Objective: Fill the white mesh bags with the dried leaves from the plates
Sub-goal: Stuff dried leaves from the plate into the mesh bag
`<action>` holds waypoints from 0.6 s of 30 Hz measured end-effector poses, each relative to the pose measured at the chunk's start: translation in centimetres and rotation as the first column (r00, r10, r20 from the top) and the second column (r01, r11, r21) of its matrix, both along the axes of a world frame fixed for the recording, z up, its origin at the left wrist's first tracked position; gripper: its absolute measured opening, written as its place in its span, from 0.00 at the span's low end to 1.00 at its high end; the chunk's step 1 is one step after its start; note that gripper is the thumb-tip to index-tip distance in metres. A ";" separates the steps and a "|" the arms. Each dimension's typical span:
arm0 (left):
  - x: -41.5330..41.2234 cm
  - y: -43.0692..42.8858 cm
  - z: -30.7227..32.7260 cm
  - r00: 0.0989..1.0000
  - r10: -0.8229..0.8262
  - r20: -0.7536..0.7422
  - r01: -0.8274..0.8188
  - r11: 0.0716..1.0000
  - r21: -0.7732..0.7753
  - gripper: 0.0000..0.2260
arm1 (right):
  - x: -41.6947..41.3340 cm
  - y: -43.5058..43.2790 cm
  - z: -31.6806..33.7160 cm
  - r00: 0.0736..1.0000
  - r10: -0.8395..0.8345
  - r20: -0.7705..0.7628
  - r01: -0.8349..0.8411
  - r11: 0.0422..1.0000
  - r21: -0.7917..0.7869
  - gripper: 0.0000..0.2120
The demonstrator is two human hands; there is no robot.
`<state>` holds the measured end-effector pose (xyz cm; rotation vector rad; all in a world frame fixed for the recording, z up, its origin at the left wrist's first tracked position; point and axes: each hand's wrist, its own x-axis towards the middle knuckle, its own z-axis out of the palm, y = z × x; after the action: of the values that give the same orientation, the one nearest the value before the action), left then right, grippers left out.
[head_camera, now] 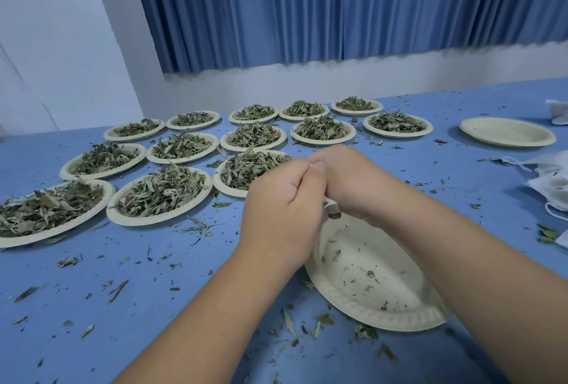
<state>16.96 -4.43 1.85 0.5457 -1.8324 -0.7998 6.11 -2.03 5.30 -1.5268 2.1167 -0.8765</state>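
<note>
My left hand [281,202] and my right hand [347,178] meet at the middle of the table, fingers curled. Between them they hold a white mesh bag [331,208]; only a small corner and a bit at the thumbs show, the rest is hidden. Under the hands lies a nearly emptied paper plate [372,279] with a few leaf crumbs. Several paper plates heaped with dried leaves [159,191] stand in rows to the left and behind.
An empty plate [507,131] sits at the far right. White mesh bags [550,187] lie at the right edge. Loose leaf bits [116,288] are scattered over the blue table [153,337]. Blue curtains and a white wall stand behind.
</note>
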 end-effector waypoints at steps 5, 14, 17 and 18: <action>0.3 0.0 0.4 1.000 0.029 -0.007 -0.029 0.999 -0.014 0.17 | -0.8 1.0 -0.8 0.899 0.124 0.420 -0.062 0.985 -0.159 0.08; 0.3 -0.1 0.4 0.999 -0.002 0.041 0.003 1.000 -0.020 0.17 | -0.7 1.0 -1.6 0.896 0.061 0.441 0.024 0.983 -0.185 0.14; 0.3 -0.2 0.3 0.997 0.021 0.075 -0.015 0.997 -0.082 0.17 | -0.1 0.4 -1.7 0.950 -0.025 0.311 0.073 0.987 -0.142 0.16; 0.4 -0.3 0.3 0.998 0.013 0.062 -0.009 0.997 -0.072 0.17 | 0.0 0.2 -1.7 0.962 -0.036 0.270 0.076 0.987 -0.139 0.15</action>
<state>17.33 -4.73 2.11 0.5394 -1.9067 -0.7136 6.15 -1.79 3.58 -1.3346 1.9443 -1.2114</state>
